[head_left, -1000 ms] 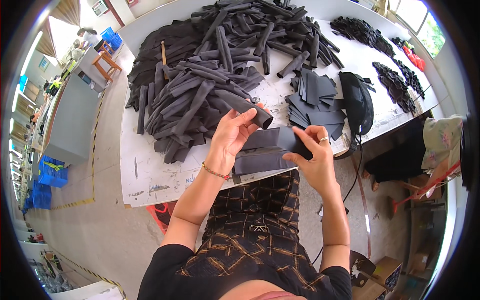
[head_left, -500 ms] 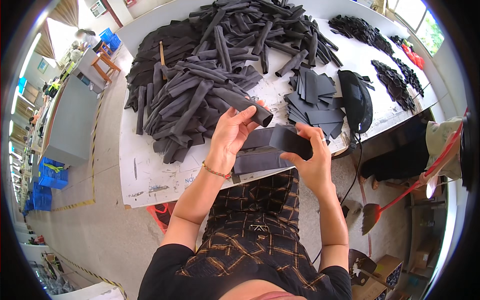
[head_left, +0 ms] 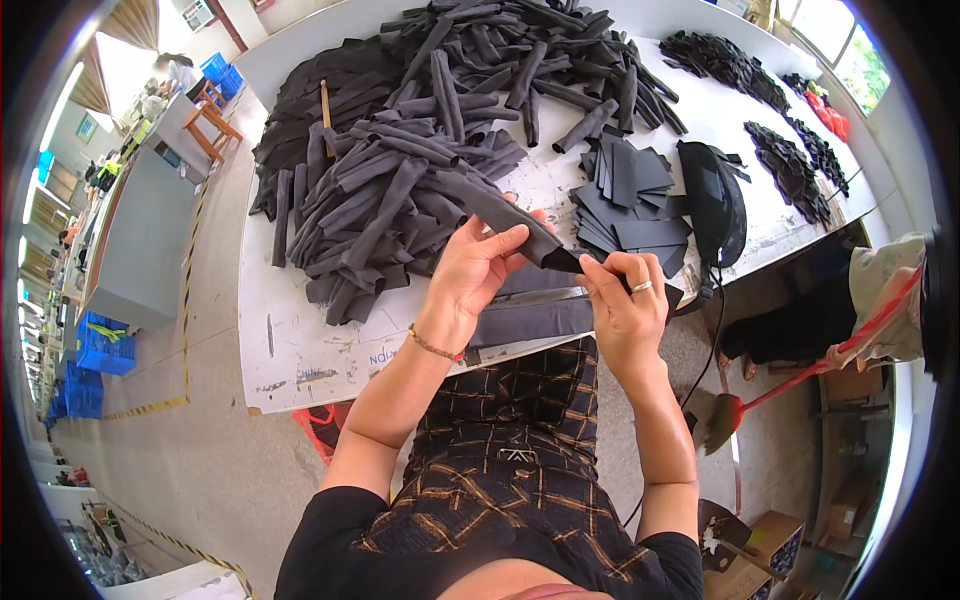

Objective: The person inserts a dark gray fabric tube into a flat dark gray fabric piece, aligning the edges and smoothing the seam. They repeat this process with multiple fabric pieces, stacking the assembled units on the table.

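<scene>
My left hand (head_left: 470,268) is closed around a dark grey fabric sleeve (head_left: 505,218), a flattened tube slanting down to the right. At the sleeve's open lower end, my right hand (head_left: 632,300) pinches with thumb and fingers. A black rectangular sheet (head_left: 674,298) is in the right hand, mostly hidden by it; a dark corner shows beyond the fingers. How far the sheet sits inside the sleeve I cannot tell. Flat dark fabric sleeves (head_left: 530,322) lie under both hands at the table's near edge.
A large heap of fabric sleeves (head_left: 390,190) covers the table's left and back. Loose black sheets (head_left: 635,200) lie right of it, beside a black pouch (head_left: 712,205) with a cord. Small dark piles (head_left: 785,165) are farther right. A person with a red-handled broom (head_left: 790,388) stands at right.
My right hand has brought the black sheet up to the sleeve's open end and turned knuckles-up. The sleeve has shifted slightly right. At right, the broom has moved left.
</scene>
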`<state>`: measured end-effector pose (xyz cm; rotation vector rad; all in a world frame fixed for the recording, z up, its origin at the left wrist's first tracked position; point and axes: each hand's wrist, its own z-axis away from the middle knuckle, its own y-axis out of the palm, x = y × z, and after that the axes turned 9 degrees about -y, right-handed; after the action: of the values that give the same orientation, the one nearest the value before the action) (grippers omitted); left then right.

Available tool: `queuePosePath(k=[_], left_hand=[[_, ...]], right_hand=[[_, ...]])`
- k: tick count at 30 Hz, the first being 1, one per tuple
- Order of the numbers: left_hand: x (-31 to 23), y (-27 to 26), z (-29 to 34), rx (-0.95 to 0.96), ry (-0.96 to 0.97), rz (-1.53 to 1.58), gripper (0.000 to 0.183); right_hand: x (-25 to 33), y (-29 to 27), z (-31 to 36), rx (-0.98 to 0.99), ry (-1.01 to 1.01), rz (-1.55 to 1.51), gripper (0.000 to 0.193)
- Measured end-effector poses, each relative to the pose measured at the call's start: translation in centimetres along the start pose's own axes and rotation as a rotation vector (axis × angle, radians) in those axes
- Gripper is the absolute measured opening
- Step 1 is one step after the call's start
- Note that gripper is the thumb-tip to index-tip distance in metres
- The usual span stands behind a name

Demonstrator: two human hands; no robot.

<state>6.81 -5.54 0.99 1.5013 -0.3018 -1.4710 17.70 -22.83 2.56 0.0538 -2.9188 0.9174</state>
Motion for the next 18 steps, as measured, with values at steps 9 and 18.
queuePosePath(k=[9,18], left_hand=[[3.1,2.6,1.9,-0.053,0.343,-0.150,0.075],[3.7,2.8,0.9,0.299,0.254,-0.148,0.026]], right_hand=[[1.1,1.2,-0.1,-0.028,0.017,0.072,0.050],[3.6,4.6,1.2,-0.132,0.188,-0.233,0.045]])
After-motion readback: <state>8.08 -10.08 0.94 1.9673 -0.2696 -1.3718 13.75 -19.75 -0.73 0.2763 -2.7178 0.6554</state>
